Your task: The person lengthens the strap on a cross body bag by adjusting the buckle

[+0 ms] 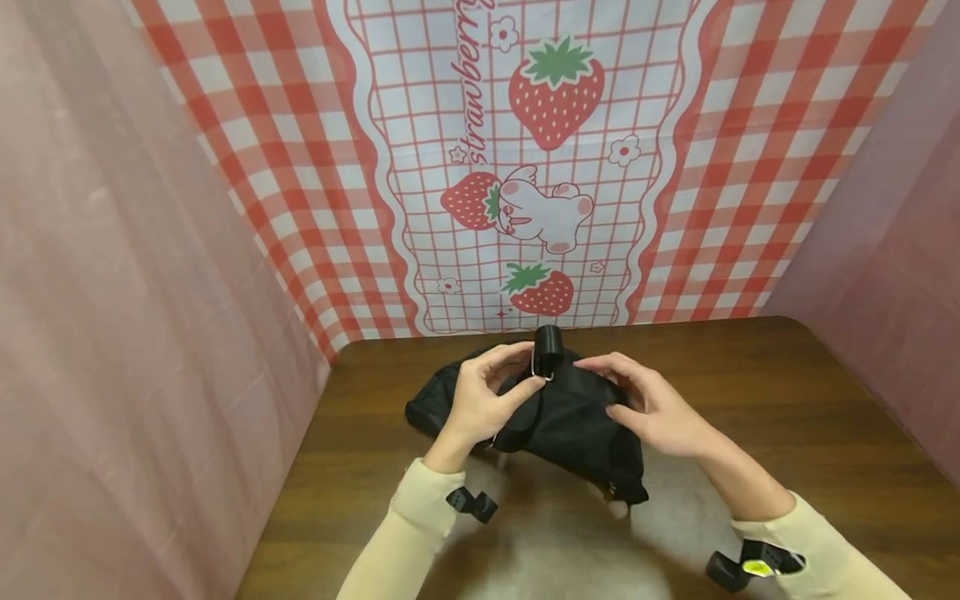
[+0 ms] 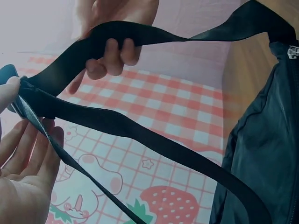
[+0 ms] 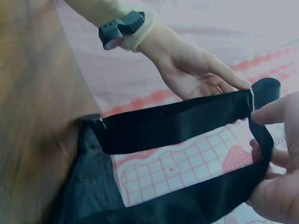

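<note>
A black fabric bag lies on the table under both hands, its long black strap raised toward the camera. My left hand pinches the strap between thumb and fingers at a thin metal buckle. Past that buckle the strap bends into a small loop. On the other side, my right hand has its fingers curled about another stretch of the strap, close to the buckle; in the right wrist view the band passes between its thumb and fingers.
The brown wooden table carries the bag. A red-checked cloth with strawberries hangs behind it, and pink curtains close off both sides. Each sleeve cuff bears a small black wrist camera. A zipper pull shows on the bag.
</note>
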